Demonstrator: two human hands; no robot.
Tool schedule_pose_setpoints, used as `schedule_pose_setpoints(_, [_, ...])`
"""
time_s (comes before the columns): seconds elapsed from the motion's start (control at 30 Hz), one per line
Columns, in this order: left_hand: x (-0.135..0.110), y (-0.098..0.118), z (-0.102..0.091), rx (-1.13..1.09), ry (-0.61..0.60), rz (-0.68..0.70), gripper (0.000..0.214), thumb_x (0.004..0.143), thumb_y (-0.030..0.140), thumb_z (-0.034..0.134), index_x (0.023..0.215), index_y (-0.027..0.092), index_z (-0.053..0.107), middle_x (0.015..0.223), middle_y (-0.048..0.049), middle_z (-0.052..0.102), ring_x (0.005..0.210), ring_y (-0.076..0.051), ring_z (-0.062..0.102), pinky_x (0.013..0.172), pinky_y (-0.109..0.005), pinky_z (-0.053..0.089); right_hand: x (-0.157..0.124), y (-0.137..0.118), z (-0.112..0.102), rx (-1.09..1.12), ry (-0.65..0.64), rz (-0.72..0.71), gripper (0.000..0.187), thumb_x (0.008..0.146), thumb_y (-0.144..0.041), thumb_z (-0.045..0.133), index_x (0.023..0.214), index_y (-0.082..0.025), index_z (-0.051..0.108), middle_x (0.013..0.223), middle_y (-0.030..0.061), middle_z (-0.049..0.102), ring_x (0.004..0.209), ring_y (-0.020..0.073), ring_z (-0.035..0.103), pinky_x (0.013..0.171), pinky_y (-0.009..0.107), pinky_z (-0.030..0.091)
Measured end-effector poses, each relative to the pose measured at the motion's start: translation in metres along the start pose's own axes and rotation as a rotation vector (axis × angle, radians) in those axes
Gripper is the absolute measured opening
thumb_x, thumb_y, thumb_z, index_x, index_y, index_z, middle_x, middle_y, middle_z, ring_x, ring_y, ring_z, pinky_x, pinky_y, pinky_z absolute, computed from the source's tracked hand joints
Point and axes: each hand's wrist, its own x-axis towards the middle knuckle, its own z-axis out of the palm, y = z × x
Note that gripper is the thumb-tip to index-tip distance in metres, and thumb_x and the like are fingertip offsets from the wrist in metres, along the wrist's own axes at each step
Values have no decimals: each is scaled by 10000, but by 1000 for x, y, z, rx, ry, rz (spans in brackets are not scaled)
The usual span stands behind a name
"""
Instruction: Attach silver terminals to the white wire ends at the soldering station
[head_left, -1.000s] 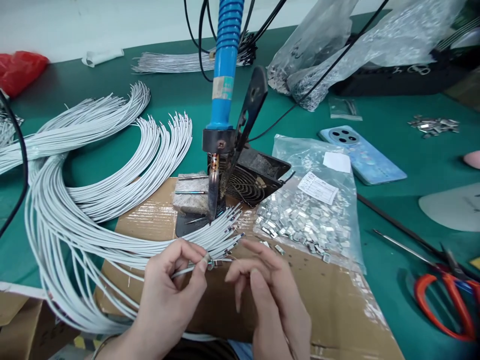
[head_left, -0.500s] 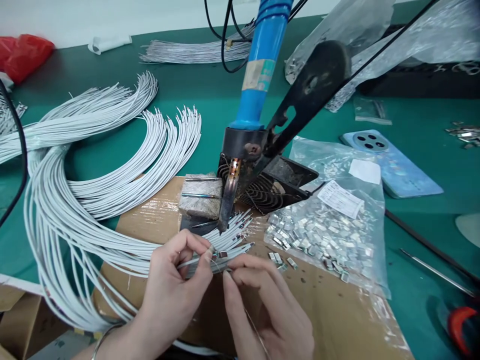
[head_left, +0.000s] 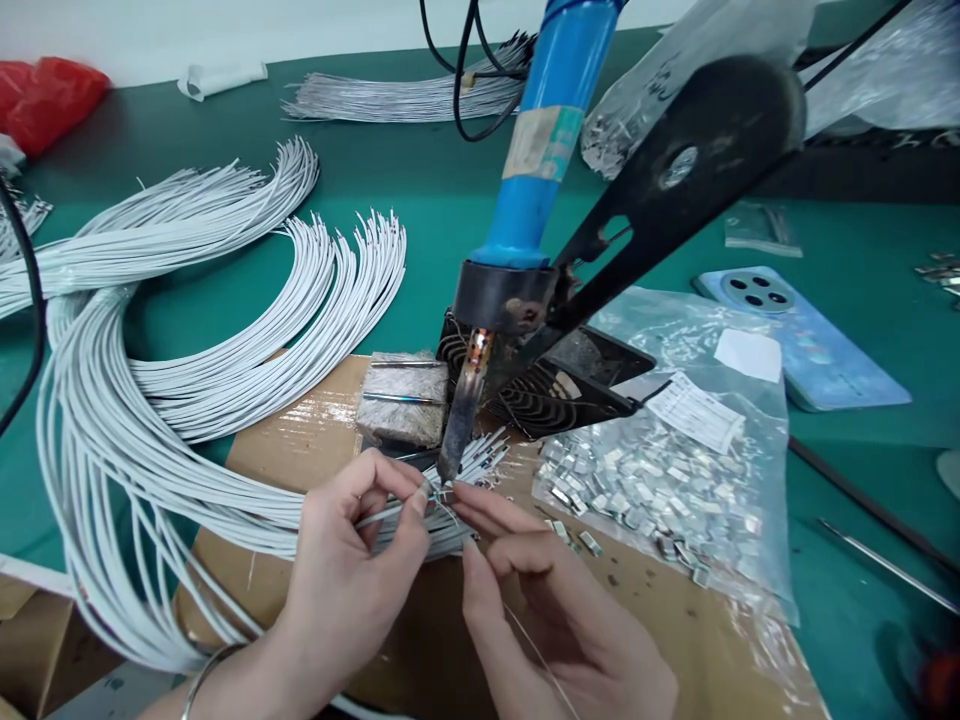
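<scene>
My left hand (head_left: 360, 540) is closed, thumb and forefinger pinching a white wire near its end. At those fingertips sits a small metal piece (head_left: 444, 494), partly hidden, right under the tip (head_left: 451, 455) of a blue-handled soldering iron (head_left: 536, 170). The iron is held tip down in a black bracket (head_left: 675, 170). Thin solder wire (head_left: 541, 660) runs through my right hand (head_left: 562, 600), pinched between thumb and fingers, and curves up toward the tip. Behind my left hand lies a large bundle of white wires (head_left: 225, 480).
A grey cleaning pad (head_left: 401, 410) and a black fan (head_left: 517, 400) stand beside the iron. On the right lie a plastic bag of small metal pieces (head_left: 622, 480), a blue phone (head_left: 817, 340) and a metal tool (head_left: 885, 565). Cardboard (head_left: 660, 640) covers the green table (head_left: 450, 220) in front.
Both hands have brought the wire end and metal piece up to the iron's tip. My right hand has shifted slightly right and down. The camera view has moved a little.
</scene>
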Motion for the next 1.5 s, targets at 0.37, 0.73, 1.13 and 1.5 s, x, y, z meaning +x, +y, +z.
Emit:
schedule_pose_setpoints(0.37, [6,9,2,-31,45,-9,144,837,192,713,711,194,642,867,-4,724,527,-73,440,485,-213,312,12,-4,-2,-70,-13,-34,209,933,-196,683,740,-264,638,1189,24,847,1054,195,824,932,262,617])
schedule_pose_setpoints(0.73, [7,21,3,-28,66,-20,137,801,186,733,691,189,651,857,-19,767,496,-70,385,469,-226,269,11,-5,0,-4,-1,-30,219,946,-174,685,743,-242,637,1199,60,838,1082,199,814,931,252,629])
schedule_pose_setpoints(1.13, [7,16,0,-20,43,14,147,847,182,709,717,206,644,882,-20,768,539,-88,478,464,-218,299,12,-11,-1,18,15,-31,238,951,-172,696,727,-238,649,1184,42,846,1037,170,826,868,189,632])
schedule_pose_setpoints(1.5, [6,25,3,-23,94,-27,149,785,194,750,676,187,650,865,-31,761,505,-75,399,473,-237,266,12,-7,-2,15,6,-38,220,948,-172,703,743,-237,658,1198,79,841,1079,214,822,905,251,651])
